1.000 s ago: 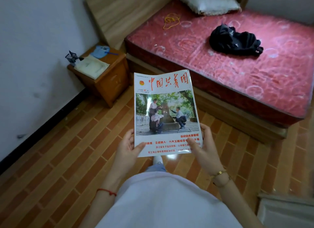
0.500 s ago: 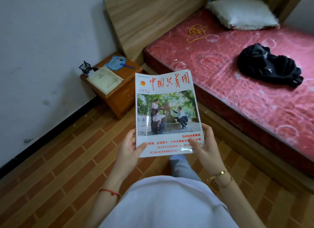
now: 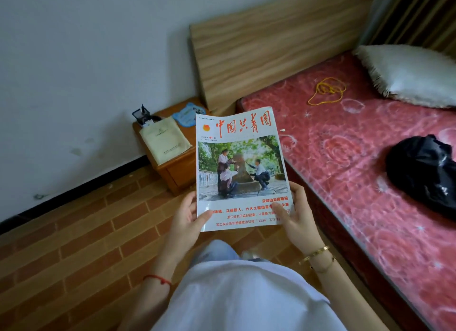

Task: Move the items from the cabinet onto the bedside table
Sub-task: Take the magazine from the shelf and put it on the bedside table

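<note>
I hold a magazine (image 3: 240, 168) with red lettering and a cover photo upright in front of me. My left hand (image 3: 186, 219) grips its lower left edge and my right hand (image 3: 294, 218) grips its lower right corner. Behind it, against the wall, stands the small wooden bedside table (image 3: 180, 169). On its top lie a cream booklet (image 3: 164, 139), a blue fan-shaped card (image 3: 186, 113) and a black pen holder (image 3: 143, 116). The magazine hides the table's right part.
A bed with a red patterned mattress (image 3: 357, 153) and wooden headboard (image 3: 271, 47) fills the right. On it lie a white pillow (image 3: 409, 75), a yellow cord (image 3: 325, 90) and a black bag (image 3: 424, 175). Brick-pattern floor (image 3: 81, 237) stretches left to the white wall.
The bedside table and bed have shifted right and grown larger in view as I come closer. The magazine stays in both hands, held the same way.
</note>
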